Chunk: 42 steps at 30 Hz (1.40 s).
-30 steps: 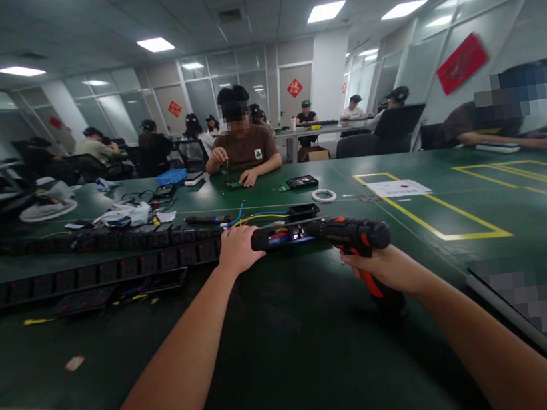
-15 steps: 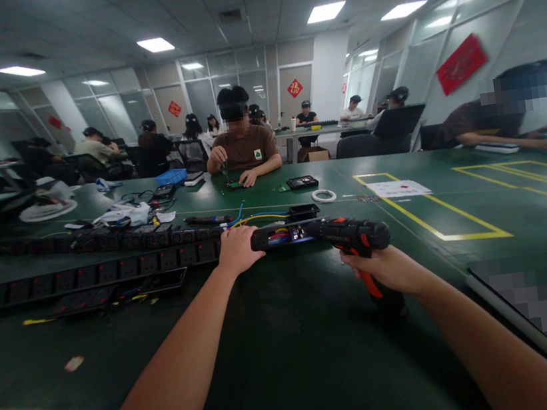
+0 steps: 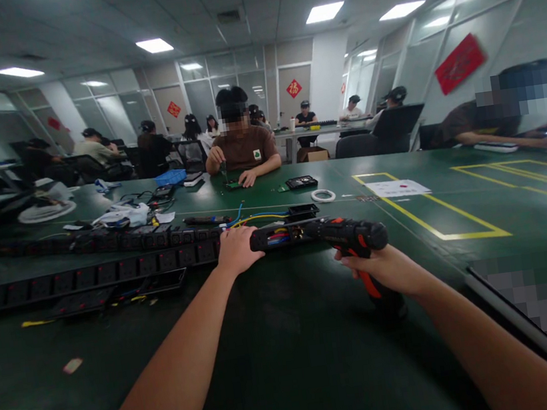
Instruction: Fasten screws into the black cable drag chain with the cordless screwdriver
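Note:
My left hand (image 3: 239,248) is wrapped over a long black power strip (image 3: 130,267) near its right end, holding it on the green table. Past that hand, the strip's end is uncovered and coloured wires (image 3: 278,238) show inside. In my right hand (image 3: 379,265) is a black and orange cordless drill (image 3: 358,234), its front pointing left at the strip's open end. The drill's tip is hard to make out against the dark strip. Blue and yellow wires (image 3: 260,217) lie just behind, by a small black box (image 3: 303,210).
A second row of black sockets (image 3: 121,240) lies behind the strip. A screwdriver-like tool (image 3: 207,220), a white ring (image 3: 323,196) and a paper sheet (image 3: 397,189) are farther back. Opposite, a co-worker (image 3: 241,145) works on a small green board. Yellow tape (image 3: 474,236) marks the table at right.
The drill in my right hand has shifted very slightly left. The light inside the strip's open end has dimmed. My left hand stays on the strip.

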Each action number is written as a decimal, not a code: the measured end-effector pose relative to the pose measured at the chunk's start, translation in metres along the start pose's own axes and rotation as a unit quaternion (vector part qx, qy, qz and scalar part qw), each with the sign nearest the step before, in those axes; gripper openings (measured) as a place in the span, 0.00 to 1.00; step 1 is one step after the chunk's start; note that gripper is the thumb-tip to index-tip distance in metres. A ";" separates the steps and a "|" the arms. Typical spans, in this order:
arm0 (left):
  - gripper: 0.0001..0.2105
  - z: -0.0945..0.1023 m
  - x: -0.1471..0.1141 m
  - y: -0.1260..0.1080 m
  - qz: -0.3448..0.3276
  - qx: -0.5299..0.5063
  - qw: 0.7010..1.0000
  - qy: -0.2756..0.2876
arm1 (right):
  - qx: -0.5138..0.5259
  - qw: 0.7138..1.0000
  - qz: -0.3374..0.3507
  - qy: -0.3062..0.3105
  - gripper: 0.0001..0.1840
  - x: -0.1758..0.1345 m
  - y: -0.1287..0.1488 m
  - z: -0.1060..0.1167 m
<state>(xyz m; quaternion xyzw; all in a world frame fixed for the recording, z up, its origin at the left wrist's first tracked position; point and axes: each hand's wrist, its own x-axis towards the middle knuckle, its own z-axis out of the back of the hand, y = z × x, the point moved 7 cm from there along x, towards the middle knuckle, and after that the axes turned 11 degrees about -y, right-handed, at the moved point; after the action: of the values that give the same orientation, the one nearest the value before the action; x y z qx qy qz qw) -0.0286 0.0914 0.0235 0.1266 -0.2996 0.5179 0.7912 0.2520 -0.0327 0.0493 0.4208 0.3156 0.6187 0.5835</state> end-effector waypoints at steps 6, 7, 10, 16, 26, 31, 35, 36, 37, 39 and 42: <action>0.29 0.000 0.000 -0.001 0.002 -0.003 1.000 0.007 | 0.009 1.000 -0.008 -0.007 0.19 -0.001 0.002 0.001; 0.29 0.000 0.000 -0.001 0.002 -0.004 1.000 0.007 | 0.005 1.000 -0.008 -0.006 0.20 -0.001 0.002 0.001; 0.30 -0.001 0.000 0.001 0.007 -0.005 1.000 0.010 | -0.009 1.000 -0.007 -0.005 0.20 -0.001 0.002 0.000; 0.30 -0.001 0.000 0.001 0.006 -0.003 1.000 0.013 | -0.030 1.000 -0.009 -0.001 0.20 -0.001 0.001 0.000; 0.29 -0.001 0.000 0.000 0.004 -0.001 1.000 0.011 | -0.042 0.999 -0.008 -0.001 0.19 -0.001 0.000 -0.001; 0.29 -0.001 0.000 0.000 0.000 -0.004 1.000 0.006 | -0.051 0.999 -0.005 0.002 0.17 0.000 0.000 -0.001; 0.29 -0.002 0.000 0.001 0.001 -0.003 1.000 0.006 | -0.054 0.999 -0.005 0.000 0.17 0.000 -0.001 -0.001; 0.29 -0.002 0.000 0.001 0.002 -0.003 1.000 0.006 | -0.055 0.998 -0.006 -0.002 0.17 0.001 -0.002 -0.001; 0.29 -0.002 0.000 0.001 0.002 -0.002 1.000 0.005 | -0.057 0.998 -0.005 -0.003 0.17 0.001 -0.002 0.000; 0.29 -0.001 0.000 0.001 0.002 -0.001 1.000 0.005 | -0.063 0.998 -0.003 -0.006 0.18 0.001 -0.003 0.000; 0.29 0.000 0.000 0.000 0.001 -0.001 1.000 0.007 | -0.070 0.997 -0.003 -0.009 0.17 0.001 -0.004 0.001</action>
<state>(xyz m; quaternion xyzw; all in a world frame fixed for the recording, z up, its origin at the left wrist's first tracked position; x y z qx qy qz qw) -0.0285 0.0909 0.0233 0.1220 -0.2950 0.5194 0.7926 0.2545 -0.0309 0.0465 0.3837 0.2672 0.6339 0.6160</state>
